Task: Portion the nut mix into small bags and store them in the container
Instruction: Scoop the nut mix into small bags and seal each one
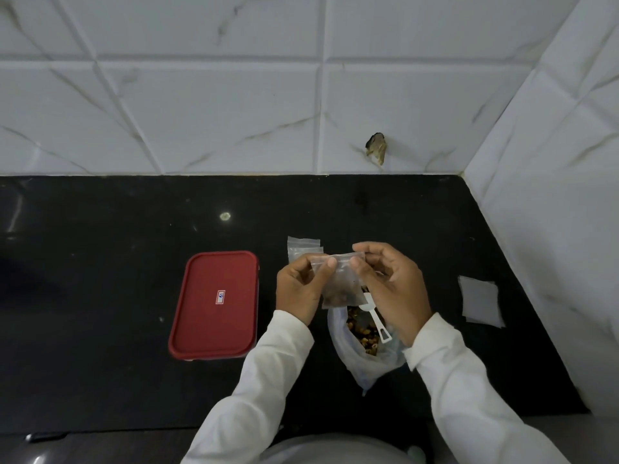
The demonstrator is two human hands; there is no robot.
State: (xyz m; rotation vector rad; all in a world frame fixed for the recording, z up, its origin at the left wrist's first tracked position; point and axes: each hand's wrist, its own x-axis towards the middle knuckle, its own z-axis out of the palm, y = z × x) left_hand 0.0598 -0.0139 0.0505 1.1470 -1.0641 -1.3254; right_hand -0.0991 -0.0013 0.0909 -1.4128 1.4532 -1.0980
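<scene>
I hold a small clear zip bag (340,284) with nuts in its bottom above the counter. My left hand (301,286) pinches its top left corner and my right hand (392,289) pinches its top right. Below it lies the large open plastic bag of nut mix (363,349), with a white plastic scoop (376,321) resting in its mouth. A few empty small bags (299,246) lie just behind my hands. The container with its red lid (214,304) on sits to the left.
The black counter (100,296) meets white tiled walls at the back and on the right. A stack of pale square sheets (480,301) lies at the right near the wall. The counter's front edge runs near my body.
</scene>
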